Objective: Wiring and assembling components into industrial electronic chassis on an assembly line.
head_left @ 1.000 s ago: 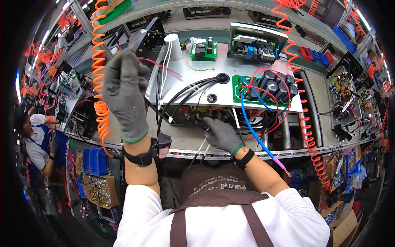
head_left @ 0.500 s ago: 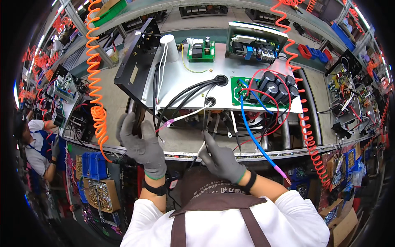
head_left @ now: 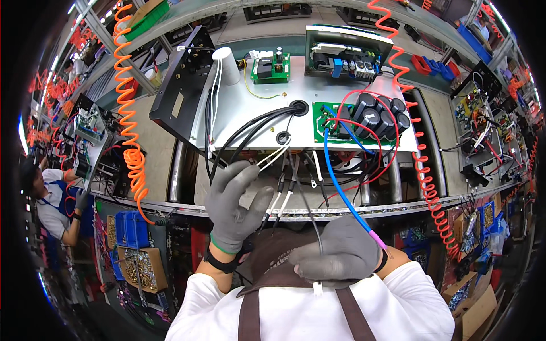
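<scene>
A: Item one, the metal chassis plate [head_left: 267,105]. What lies on it?

B: A green circuit board with black capacitors [head_left: 364,119] at its right end; a smaller green board [head_left: 270,67] at its far edge; a white cup-shaped part [head_left: 228,65] left of that board; a black panel [head_left: 182,85] leaning off the plate's left side. Black cables [head_left: 256,128] run out of a round grommet hole near the plate's middle.

A: Item two, the left hand [head_left: 236,207]?

B: Grey-gloved, raised just below the plate's near edge. Thumb and forefinger are pinched together on a pair of white wires [head_left: 273,156] that lead up toward the plate; the other fingers curl loosely.

A: Item three, the right hand [head_left: 338,256]?

B: Grey-gloved, well below the plate, close to the person's chest. Fingers are folded together around a thin black wire [head_left: 307,210], whose white end shows beneath the fist.

A: Loose items?

B: A blue wire [head_left: 341,193] trails from the capacitor board down past the right hand. An orange coiled hose [head_left: 128,125] hangs left of the plate, another [head_left: 421,165] to its right.
</scene>
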`<act>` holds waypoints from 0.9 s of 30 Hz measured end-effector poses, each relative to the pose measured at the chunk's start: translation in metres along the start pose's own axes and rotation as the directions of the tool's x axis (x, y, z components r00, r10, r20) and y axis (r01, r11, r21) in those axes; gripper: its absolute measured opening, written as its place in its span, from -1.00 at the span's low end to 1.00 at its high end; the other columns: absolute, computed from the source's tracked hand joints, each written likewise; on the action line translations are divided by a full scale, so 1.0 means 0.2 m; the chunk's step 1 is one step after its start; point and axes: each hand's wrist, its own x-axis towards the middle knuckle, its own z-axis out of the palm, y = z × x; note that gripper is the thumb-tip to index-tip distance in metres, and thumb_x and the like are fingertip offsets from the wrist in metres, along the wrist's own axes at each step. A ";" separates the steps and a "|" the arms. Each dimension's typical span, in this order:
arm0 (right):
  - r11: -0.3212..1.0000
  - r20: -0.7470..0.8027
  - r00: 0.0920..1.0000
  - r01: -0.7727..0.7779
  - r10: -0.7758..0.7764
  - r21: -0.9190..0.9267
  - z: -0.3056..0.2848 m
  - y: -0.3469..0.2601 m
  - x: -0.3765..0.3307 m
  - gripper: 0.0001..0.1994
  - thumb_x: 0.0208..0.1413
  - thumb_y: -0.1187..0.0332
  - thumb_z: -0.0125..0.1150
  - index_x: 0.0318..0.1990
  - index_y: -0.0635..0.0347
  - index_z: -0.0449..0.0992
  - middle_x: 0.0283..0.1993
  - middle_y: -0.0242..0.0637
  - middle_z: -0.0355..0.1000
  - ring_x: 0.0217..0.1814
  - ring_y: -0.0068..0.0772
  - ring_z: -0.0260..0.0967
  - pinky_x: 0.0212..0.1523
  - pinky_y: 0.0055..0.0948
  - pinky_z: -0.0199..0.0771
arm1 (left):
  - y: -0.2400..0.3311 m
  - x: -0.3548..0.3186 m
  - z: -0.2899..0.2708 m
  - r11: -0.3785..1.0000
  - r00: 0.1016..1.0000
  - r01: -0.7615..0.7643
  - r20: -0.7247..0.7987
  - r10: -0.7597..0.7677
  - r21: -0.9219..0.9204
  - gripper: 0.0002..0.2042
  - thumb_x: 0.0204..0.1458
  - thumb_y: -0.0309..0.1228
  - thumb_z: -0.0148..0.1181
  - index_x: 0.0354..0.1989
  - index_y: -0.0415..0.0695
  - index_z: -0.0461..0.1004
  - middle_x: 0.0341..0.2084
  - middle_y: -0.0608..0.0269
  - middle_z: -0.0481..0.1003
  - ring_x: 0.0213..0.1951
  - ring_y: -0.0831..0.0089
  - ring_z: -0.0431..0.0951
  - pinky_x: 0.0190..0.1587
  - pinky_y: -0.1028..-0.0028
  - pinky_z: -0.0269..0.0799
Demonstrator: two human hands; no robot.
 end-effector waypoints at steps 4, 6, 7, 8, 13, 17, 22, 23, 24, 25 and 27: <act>0.987 -0.181 0.977 0.087 -0.111 -0.134 -0.02 -0.02 0.09 -0.66 -0.17 0.41 0.25 -0.13 0.14 0.54 -0.39 -0.28 0.47 -0.64 -0.57 0.37 -0.72 -0.59 0.30 | -0.07 0.02 0.03 0.998 0.994 0.062 0.088 -0.060 -0.022 -0.72 -0.10 -0.47 0.26 -0.16 -0.18 0.51 -0.42 0.18 0.48 -0.37 0.37 0.47 -0.30 0.47 0.38; 0.989 -0.281 0.953 0.077 -0.109 -0.124 0.05 0.02 0.10 -0.64 -0.16 0.45 0.24 -0.10 0.14 0.52 -0.37 -0.30 0.47 -0.63 -0.45 0.37 -0.66 -0.49 0.35 | -0.10 0.01 0.04 0.947 0.962 0.253 0.158 -0.223 -0.200 -0.74 -0.05 -0.49 0.21 -0.14 -0.18 0.50 -0.43 0.19 0.47 -0.37 0.35 0.46 -0.29 0.46 0.35; 1.000 -0.209 0.978 -0.019 0.021 0.014 0.05 0.04 0.11 -0.69 -0.12 0.44 0.25 -0.13 0.16 0.53 -0.37 -0.28 0.47 -0.61 -0.44 0.39 -0.63 -0.52 0.37 | -0.10 0.04 0.01 0.969 0.963 0.209 0.200 -0.181 -0.129 -0.76 -0.02 -0.51 0.19 -0.14 -0.17 0.51 -0.44 0.19 0.47 -0.37 0.37 0.46 -0.32 0.47 0.33; 0.981 -0.116 0.983 -0.126 0.143 0.145 0.06 0.07 0.12 -0.74 -0.08 0.44 0.26 -0.16 0.17 0.53 -0.38 -0.26 0.47 -0.59 -0.43 0.40 -0.59 -0.54 0.38 | -0.12 0.08 -0.03 0.978 0.968 0.181 0.197 -0.158 -0.106 -0.75 -0.04 -0.51 0.21 -0.13 -0.17 0.50 -0.43 0.19 0.48 -0.39 0.40 0.47 -0.31 0.48 0.35; 0.585 -0.313 0.588 -0.353 0.746 0.730 0.27 0.22 0.05 -0.78 0.22 0.40 -0.03 -0.07 0.31 0.42 -0.12 -0.28 0.38 -0.24 -0.56 0.34 -0.22 -0.52 0.37 | -0.11 0.28 -0.14 0.960 0.897 0.238 0.413 -0.158 -0.150 -0.63 -0.11 -0.55 0.22 -0.04 -0.15 0.46 -0.42 0.18 0.48 -0.39 0.40 0.50 -0.31 0.51 0.40; 0.717 -0.344 0.815 -0.120 0.466 0.687 0.36 0.25 0.11 -0.76 0.22 0.46 -0.10 -0.03 0.41 0.35 -0.07 -0.21 0.36 -0.19 -0.53 0.35 -0.15 -0.52 0.39 | -0.11 0.29 -0.19 0.988 0.699 0.147 0.711 -0.069 -0.048 -0.54 -0.21 -0.51 0.27 -0.02 -0.03 0.45 -0.46 0.17 0.45 -0.46 0.31 0.49 -0.38 0.44 0.40; 0.424 -0.388 0.252 -0.106 0.886 0.899 0.49 0.37 0.19 -0.76 0.19 0.49 -0.13 -0.03 0.34 0.35 -0.15 -0.25 0.40 -0.26 -0.57 0.38 -0.23 -0.54 0.44 | -0.25 0.30 -0.29 0.993 0.580 0.111 0.814 -0.039 -0.031 -0.77 -0.11 -0.45 0.24 -0.22 -0.16 0.52 -0.56 0.19 0.44 -0.51 0.38 0.45 -0.45 0.47 0.33; 0.449 -0.420 0.181 -0.165 0.889 0.878 0.55 0.46 0.11 -0.78 0.18 0.46 -0.09 -0.05 0.33 0.36 -0.18 -0.27 0.41 -0.29 -0.58 0.37 -0.28 -0.56 0.43 | -0.26 0.31 -0.29 0.973 0.656 0.227 0.745 -0.123 -0.040 -0.81 -0.08 -0.47 0.22 -0.25 -0.20 0.52 -0.58 0.25 0.44 -0.53 0.48 0.43 -0.48 0.51 0.31; 0.466 -0.452 0.111 -0.222 0.885 0.857 0.60 0.54 0.06 -0.79 0.17 0.44 -0.05 -0.07 0.32 0.36 -0.21 -0.28 0.41 -0.32 -0.58 0.37 -0.33 -0.58 0.43 | -0.27 0.33 -0.28 0.939 0.711 0.340 0.669 -0.216 -0.058 -0.85 -0.04 -0.48 0.19 -0.28 -0.23 0.51 -0.60 0.30 0.45 -0.55 0.59 0.41 -0.50 0.55 0.28; 0.475 -0.465 0.099 -0.213 0.880 0.854 0.63 0.56 0.07 -0.79 0.17 0.44 -0.05 -0.07 0.32 0.36 -0.21 -0.28 0.41 -0.32 -0.58 0.37 -0.33 -0.58 0.43 | -0.26 0.37 -0.29 0.912 0.751 0.405 0.593 -0.291 -0.065 -0.83 0.02 -0.42 0.16 -0.25 -0.22 0.49 -0.62 0.21 0.45 -0.56 0.57 0.38 -0.45 0.52 0.34; 0.406 -0.424 0.045 -0.398 0.904 0.823 0.69 0.60 0.15 -0.76 0.12 0.38 0.05 -0.11 0.33 0.37 -0.26 -0.29 0.39 -0.37 -0.58 0.36 -0.40 -0.58 0.42 | -0.24 0.42 -0.33 0.768 0.774 0.571 0.500 -0.388 -0.289 -0.86 0.05 -0.48 0.13 -0.26 -0.27 0.49 -0.60 0.33 0.46 -0.56 0.68 0.39 -0.48 0.61 0.31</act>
